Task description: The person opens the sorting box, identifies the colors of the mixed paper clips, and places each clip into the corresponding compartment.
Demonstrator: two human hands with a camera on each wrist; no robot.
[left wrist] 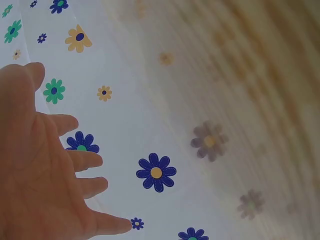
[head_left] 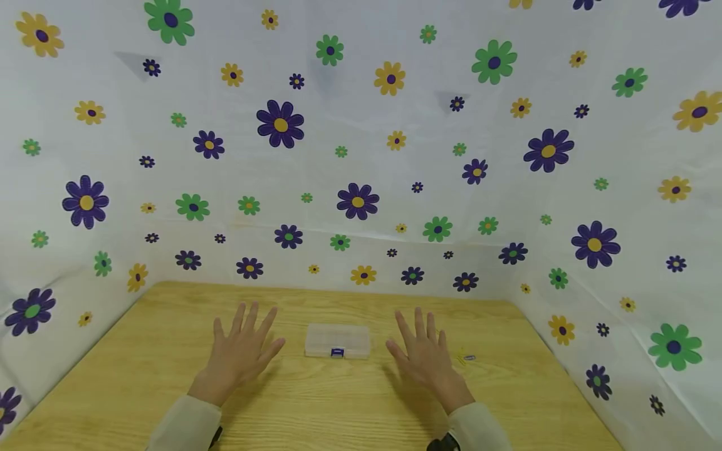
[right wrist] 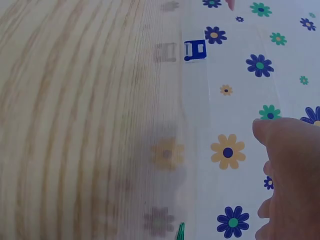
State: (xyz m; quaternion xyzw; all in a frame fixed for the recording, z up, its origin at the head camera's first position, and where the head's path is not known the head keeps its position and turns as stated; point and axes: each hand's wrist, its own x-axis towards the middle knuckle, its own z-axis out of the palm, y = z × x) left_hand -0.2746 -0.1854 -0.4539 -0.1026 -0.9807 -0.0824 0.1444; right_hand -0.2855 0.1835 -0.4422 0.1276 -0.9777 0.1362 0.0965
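A clear plastic box (head_left: pixel 338 336) with a blue latch (head_left: pixel 337 352) sits on the wooden table between the two hands. To its left my left hand (head_left: pixel 239 352) is held with fingers spread, holding nothing; the left wrist view shows its palm side and straight fingers. On the box's other side is my right hand (head_left: pixel 424 357), also spread and holding nothing. Just right of that hand lie several thin yellow pieces (head_left: pixel 461 361) and a small greyish clip-like piece (head_left: pixel 470 357), too small to make out. A green tip (right wrist: pixel 180 231) shows at the bottom of the right wrist view.
The wood-grain table (head_left: pixel 333 413) ends at white sheets (head_left: pixel 361 169) printed with flowers, standing at the back and both sides. A dark band (head_left: pixel 444 442) circles the right wrist.
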